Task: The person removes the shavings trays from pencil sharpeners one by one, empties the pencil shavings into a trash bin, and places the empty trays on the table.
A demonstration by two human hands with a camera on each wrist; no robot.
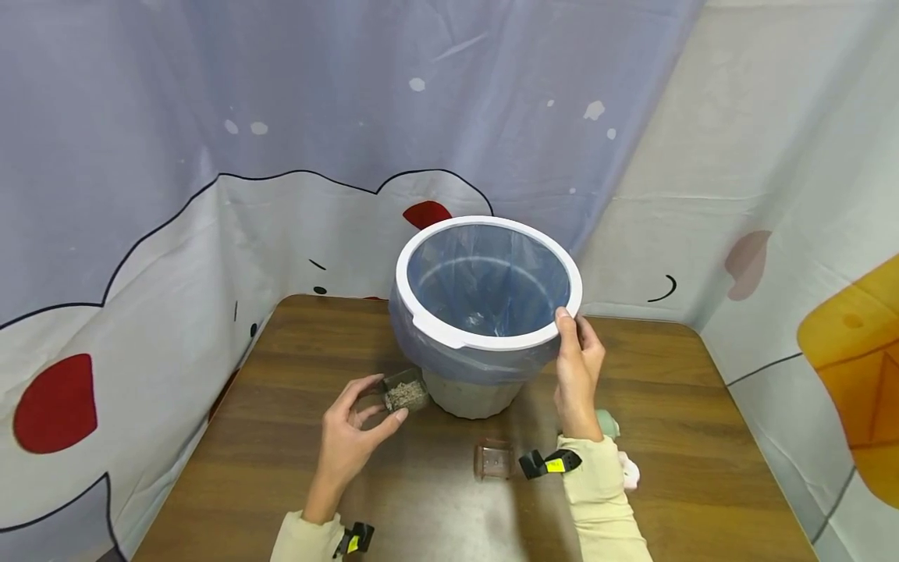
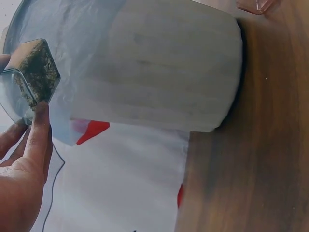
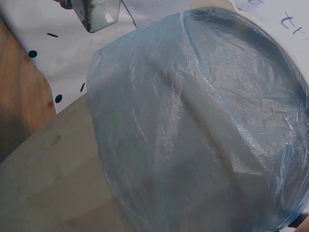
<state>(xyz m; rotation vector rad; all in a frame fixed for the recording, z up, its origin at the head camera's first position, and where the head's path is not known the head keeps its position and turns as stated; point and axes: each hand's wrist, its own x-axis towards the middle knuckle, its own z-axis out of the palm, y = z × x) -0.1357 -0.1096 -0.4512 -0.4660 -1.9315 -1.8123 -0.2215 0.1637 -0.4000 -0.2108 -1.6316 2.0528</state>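
My left hand (image 1: 349, 437) pinches a small clear square container (image 1: 406, 392) between thumb and fingers, just left of the bin. Greyish-brown crumbly material (image 2: 39, 67) sits inside the container. A trash bin (image 1: 472, 396) with a white rim stands on the table, lined with a translucent blue bag (image 1: 485, 285) folded over its outside. At the rim's right front, my right hand (image 1: 579, 371) grips with the thumb on top and fingers below. In the right wrist view the bag (image 3: 145, 121) fills most of the picture and only a bit of that hand shows.
A reddish-brown clear container (image 1: 494, 459) lies on the wooden table (image 1: 674, 406) in front of the bin. Beside the right forearm are a green item (image 1: 607, 423) and a pale pink item (image 1: 629, 471), both partly hidden. A printed cloth (image 1: 316, 94) hangs behind the table.
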